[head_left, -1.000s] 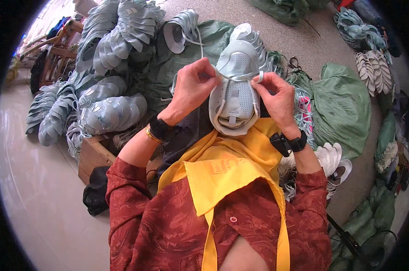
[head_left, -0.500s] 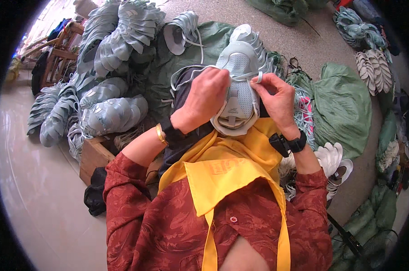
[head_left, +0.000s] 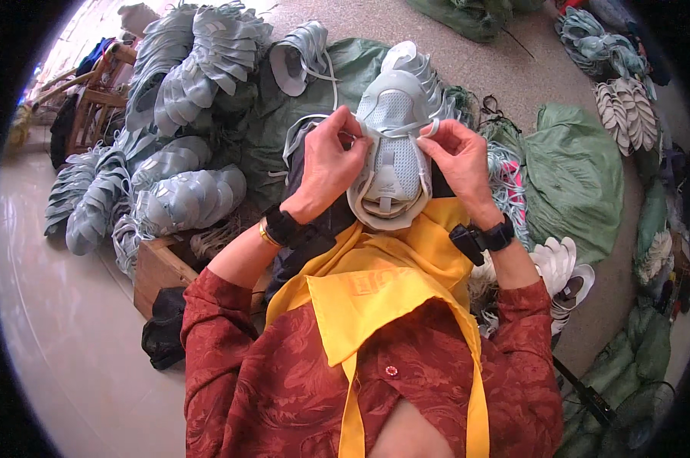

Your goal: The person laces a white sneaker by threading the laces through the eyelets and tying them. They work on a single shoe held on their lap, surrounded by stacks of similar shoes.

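Note:
A pale blue-grey shoe upper (head_left: 398,164) lies on my lap, toe pointing away and its collar toward me. My left hand (head_left: 333,160) is closed in a pinch at the left eyelet edge; the fingertips largely hide what they grip, and a pale shoelace (head_left: 290,145) loops out beside that hand. On the opposite side my right hand (head_left: 459,156) pinches a lace near the right eyelets, where a short loop stands up. Lace also crosses the upper between the two hands. More nested uppers (head_left: 432,84) lie just beyond the toe.
Stacks of similar uppers (head_left: 207,65) are heaped at the left beside a wooden box (head_left: 162,271). Green sacks (head_left: 577,183) lie at the right and beyond my lap. White uppers (head_left: 554,263) are by my right forearm. A yellow apron (head_left: 375,298) covers my lap.
My left hand has turned and come down against the upper's left edge, its fingers now in a pinch. My right hand stays at the right eyelets. The upper has shifted slightly left.

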Action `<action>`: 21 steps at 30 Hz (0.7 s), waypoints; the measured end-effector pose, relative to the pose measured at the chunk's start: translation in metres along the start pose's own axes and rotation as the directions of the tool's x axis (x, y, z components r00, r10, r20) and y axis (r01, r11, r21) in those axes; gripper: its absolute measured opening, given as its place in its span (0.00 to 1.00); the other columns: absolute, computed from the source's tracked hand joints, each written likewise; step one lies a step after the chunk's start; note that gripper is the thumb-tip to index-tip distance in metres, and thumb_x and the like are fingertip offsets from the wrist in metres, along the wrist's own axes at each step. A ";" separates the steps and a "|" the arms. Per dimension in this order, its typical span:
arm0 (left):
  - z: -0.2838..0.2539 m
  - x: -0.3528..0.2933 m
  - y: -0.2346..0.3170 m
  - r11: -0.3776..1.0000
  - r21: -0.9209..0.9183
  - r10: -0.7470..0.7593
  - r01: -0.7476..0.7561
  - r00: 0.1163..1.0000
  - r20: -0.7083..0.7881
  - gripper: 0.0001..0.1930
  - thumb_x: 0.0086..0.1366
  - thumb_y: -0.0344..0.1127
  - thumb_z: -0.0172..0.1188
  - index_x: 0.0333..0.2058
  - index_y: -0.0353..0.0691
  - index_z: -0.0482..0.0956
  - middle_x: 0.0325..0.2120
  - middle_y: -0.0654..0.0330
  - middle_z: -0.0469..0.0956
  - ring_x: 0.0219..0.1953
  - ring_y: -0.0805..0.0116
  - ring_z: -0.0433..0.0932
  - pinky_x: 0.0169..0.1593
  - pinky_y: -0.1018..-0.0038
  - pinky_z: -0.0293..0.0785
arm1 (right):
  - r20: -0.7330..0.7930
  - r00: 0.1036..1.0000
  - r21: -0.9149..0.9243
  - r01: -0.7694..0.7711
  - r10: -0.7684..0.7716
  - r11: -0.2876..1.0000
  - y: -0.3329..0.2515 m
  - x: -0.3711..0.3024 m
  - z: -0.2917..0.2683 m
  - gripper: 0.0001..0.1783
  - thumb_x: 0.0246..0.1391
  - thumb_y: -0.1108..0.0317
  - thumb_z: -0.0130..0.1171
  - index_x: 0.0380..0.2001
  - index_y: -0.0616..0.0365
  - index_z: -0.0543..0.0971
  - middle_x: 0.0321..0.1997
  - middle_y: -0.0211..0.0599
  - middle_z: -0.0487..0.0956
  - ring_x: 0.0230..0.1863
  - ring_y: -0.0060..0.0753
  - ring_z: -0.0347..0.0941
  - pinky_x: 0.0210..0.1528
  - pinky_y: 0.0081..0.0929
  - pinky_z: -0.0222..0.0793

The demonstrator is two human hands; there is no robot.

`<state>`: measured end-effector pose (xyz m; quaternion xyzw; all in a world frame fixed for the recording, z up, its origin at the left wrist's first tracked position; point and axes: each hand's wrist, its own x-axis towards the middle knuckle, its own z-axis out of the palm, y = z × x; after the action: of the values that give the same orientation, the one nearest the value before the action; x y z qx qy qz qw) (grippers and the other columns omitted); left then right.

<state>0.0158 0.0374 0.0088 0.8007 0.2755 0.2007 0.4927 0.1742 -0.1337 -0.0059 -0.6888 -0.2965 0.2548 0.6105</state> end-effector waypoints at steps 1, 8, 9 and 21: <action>0.000 -0.001 0.000 1.000 0.021 0.014 -0.014 1.000 -0.011 0.11 0.59 0.25 0.69 0.30 0.36 0.72 0.26 0.65 0.79 0.31 0.78 0.78 0.39 0.78 0.76 | -0.002 1.000 -0.039 -0.019 0.019 0.999 -0.003 0.000 -0.002 0.08 0.54 0.74 0.72 0.36 0.59 0.82 0.32 0.27 0.85 0.34 0.14 0.79 0.39 0.18 0.76; -0.003 -0.005 0.005 0.982 0.117 0.159 -0.147 0.981 -0.107 0.12 0.58 0.25 0.70 0.33 0.35 0.72 0.25 0.63 0.74 0.27 0.76 0.72 0.33 0.76 0.71 | 0.083 0.937 -0.514 0.332 -0.339 0.791 -0.055 -0.020 0.010 0.15 0.47 0.73 0.73 0.38 0.62 0.80 0.34 0.41 0.80 0.35 0.39 0.80 0.41 0.31 0.77; -0.003 -0.006 0.006 0.986 0.077 0.158 -0.151 0.982 -0.098 0.12 0.58 0.25 0.70 0.33 0.35 0.72 0.25 0.63 0.73 0.26 0.75 0.71 0.32 0.75 0.71 | 0.115 0.944 -0.526 0.322 -0.310 0.787 -0.054 -0.020 0.010 0.14 0.48 0.74 0.71 0.38 0.63 0.80 0.36 0.43 0.80 0.37 0.42 0.80 0.42 0.33 0.77; 0.005 -0.013 0.014 0.934 0.164 0.327 -0.318 0.945 -0.029 0.15 0.57 0.33 0.72 0.33 0.33 0.74 0.28 0.55 0.72 0.28 0.61 0.73 0.32 0.68 0.71 | 0.233 0.912 -0.709 0.396 -0.337 0.583 -0.047 -0.017 0.008 0.10 0.55 0.77 0.59 0.41 0.64 0.80 0.39 0.51 0.81 0.43 0.55 0.80 0.46 0.45 0.76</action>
<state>0.0129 0.0205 0.0188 0.8654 0.1689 0.2786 0.3807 0.1516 -0.1368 0.0395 -0.7905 -0.5318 0.0052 0.3038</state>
